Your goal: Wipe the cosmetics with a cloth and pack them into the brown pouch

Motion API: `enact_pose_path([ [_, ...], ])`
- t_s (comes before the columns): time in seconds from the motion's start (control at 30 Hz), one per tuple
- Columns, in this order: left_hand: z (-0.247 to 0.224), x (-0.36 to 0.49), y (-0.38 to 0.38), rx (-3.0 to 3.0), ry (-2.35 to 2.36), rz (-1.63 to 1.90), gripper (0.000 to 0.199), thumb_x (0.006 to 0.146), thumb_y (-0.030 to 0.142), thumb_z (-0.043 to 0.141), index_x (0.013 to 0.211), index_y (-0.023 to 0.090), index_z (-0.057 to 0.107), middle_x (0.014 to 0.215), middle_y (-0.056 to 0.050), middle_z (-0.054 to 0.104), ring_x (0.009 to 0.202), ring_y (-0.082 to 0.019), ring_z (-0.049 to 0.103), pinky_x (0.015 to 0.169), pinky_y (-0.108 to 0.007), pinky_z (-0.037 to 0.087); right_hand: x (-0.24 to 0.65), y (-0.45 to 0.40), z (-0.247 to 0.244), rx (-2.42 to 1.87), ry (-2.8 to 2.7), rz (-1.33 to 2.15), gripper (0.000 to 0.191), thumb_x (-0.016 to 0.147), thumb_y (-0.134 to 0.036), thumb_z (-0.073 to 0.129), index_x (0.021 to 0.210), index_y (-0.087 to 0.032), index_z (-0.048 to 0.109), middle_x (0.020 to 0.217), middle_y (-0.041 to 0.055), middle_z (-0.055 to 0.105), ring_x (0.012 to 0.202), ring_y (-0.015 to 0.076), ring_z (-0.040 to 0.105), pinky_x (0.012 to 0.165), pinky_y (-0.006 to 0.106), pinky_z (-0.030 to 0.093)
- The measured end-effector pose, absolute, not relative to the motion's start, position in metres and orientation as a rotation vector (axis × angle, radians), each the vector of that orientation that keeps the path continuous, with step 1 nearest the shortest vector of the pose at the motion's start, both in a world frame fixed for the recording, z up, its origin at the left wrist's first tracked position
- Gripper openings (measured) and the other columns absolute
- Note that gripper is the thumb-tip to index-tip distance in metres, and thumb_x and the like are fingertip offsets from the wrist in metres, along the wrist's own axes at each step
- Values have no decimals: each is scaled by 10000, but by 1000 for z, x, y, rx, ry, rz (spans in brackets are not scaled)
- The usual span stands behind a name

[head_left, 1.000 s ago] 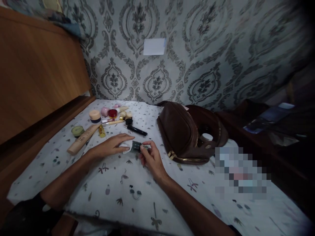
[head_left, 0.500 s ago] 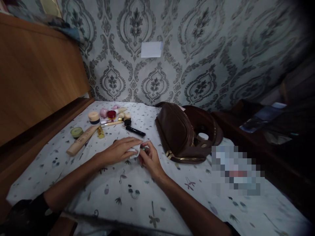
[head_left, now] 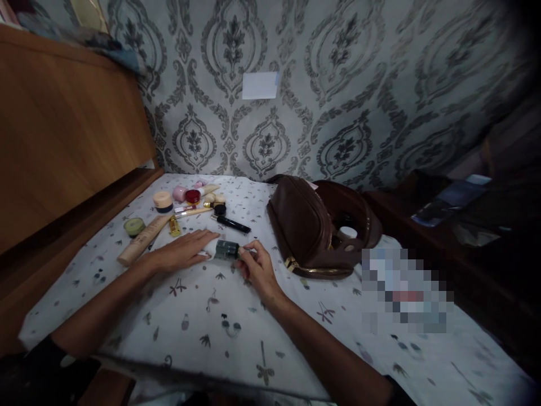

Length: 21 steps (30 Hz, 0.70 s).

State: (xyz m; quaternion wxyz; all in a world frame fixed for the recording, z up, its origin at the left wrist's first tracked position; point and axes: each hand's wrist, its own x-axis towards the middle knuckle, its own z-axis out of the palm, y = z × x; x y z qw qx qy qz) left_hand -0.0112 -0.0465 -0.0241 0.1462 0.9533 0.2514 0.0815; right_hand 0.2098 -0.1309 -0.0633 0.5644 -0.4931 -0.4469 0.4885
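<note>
A small dark green bottle lies sideways between my hands, just above or on the patterned white cloth. The fingers of my right hand pinch its right end. My left hand, palm down with fingers extended together, holds a white tissue-like piece against the bottle's left end. That hand partly hides the white piece. Just beyond the hands lies a black tube. Close to my left wrist are a long beige tube and a gold lipstick-like tube.
A brown bag stands unzipped at right, a white-lidded item inside. Behind my left hand are a peach-lidded jar, a green round container, a red jar and a pink jar. A wooden cabinet borders the left.
My left hand has slid left along the bottle with the white piece, uncovering the dark green body. My right hand keeps its pinch at the right end.
</note>
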Motion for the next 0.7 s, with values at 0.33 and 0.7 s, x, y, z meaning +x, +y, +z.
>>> enact_pose_path([
  [0.33,-25,-18,-51,2578,809,327,509,973,364,464,1446,197,375,1384,-138,509,1280,-280,479,1099,-443,376,211,-135,-63,-1115,-1144,1135,411,803,-521,619,1060,-233,475,606,-82,550,469,93,464,400,164,312],
  [0.7,-11,-5,-88,1972,997,702,518,964,569,419,1354,231,463,916,-24,675,858,-215,644,772,-317,523,213,-136,-54,-1080,-1039,1069,430,778,-624,624,832,-220,489,583,-58,531,455,91,456,441,199,359],
])
